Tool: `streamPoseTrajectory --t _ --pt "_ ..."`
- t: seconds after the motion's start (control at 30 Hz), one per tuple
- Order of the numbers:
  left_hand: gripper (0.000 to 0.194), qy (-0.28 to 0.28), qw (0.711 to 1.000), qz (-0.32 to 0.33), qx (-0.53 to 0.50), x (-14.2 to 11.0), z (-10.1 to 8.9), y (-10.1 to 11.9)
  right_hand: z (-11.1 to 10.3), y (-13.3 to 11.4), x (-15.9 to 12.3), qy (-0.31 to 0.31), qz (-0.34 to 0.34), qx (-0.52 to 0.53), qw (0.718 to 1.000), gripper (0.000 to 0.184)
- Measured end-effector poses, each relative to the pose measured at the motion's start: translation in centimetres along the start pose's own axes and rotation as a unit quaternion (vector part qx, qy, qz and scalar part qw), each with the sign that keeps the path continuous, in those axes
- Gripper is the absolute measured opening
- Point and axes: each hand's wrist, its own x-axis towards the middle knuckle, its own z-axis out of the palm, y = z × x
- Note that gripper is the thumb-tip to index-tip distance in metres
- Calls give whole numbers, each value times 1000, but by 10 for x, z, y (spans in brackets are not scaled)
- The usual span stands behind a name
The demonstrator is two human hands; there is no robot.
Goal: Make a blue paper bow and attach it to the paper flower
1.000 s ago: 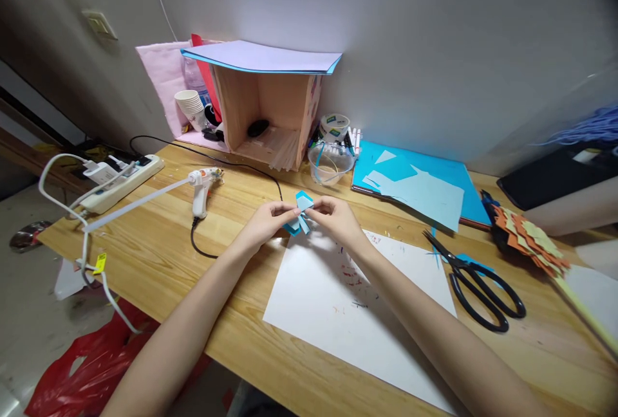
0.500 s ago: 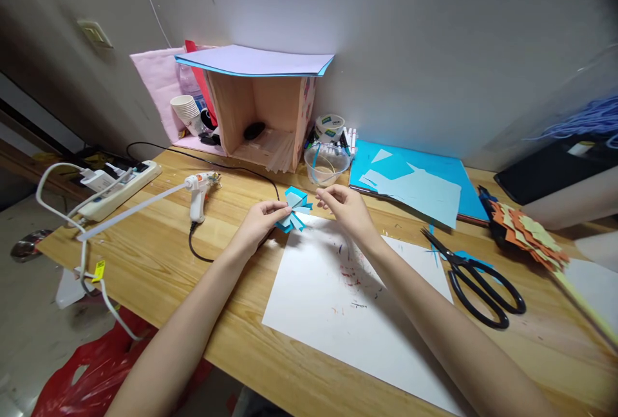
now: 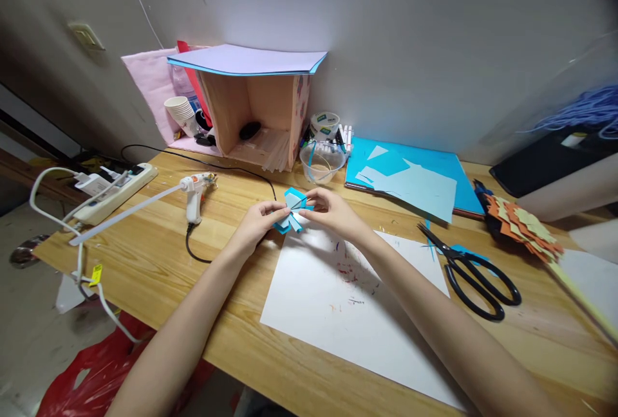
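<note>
Between my hands is a small blue folded-paper piece (image 3: 295,199) with light and dark blue flaps, shaped like a bow or flower. My left hand (image 3: 263,221) pinches it from the left, thumb and fingers closed on its middle. From the right, my right hand (image 3: 333,214) has its thumb and fingertips closed on the piece's right flaps. It is held above the far left corner of a white sheet of paper (image 3: 313,301) with coloured marks. Just left of my left hand lies a white hot glue gun (image 3: 194,201) with a long glue stick in its back.
Black-handled scissors (image 3: 476,272) lie on the right by blue paper scraps. Behind stand a cardboard box (image 3: 299,108), a clear plastic bowl (image 3: 322,165) and blue paper sheets (image 3: 434,169). A power strip (image 3: 116,195) sits at the left edge; an orange-and-yellow paper flower (image 3: 524,227) lies far right.
My right hand has moved left from a small distance away and now grips the folded paper's right side. My left hand keeps its pinch. The view has shifted slightly.
</note>
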Motion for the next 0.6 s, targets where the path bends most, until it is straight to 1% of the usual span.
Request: streamPoseTrajectory --t 0.2,0.27,0.33,0.4,0.47,0.53,0.6 --pt "32 16 1000 1 11 -1 2 2 1 1 1 -3 8 11 1000 24" --pt "32 19 1000 -2 12 -1 2 2 1 -1 0 16 -4 -7 1000 25" --pt "32 20 1000 0 16 -1 2 3 0 -5 -2 61 -48 -50 996 26" --pt "32 22 999 10 26 -2 3 4 0 -8 -5 100 -114 -113 982 22" --pt "32 16 999 16 41 -3 5 5 0 -9 -7 116 -156 -175 965 16" --pt "33 8 999 7 47 -3 8 6 2 -8 -8 120 -155 -213 957 14" --pt "34 4 999 -21 40 -4 9 5 3 -5 -7 124 -137 -222 957 15"
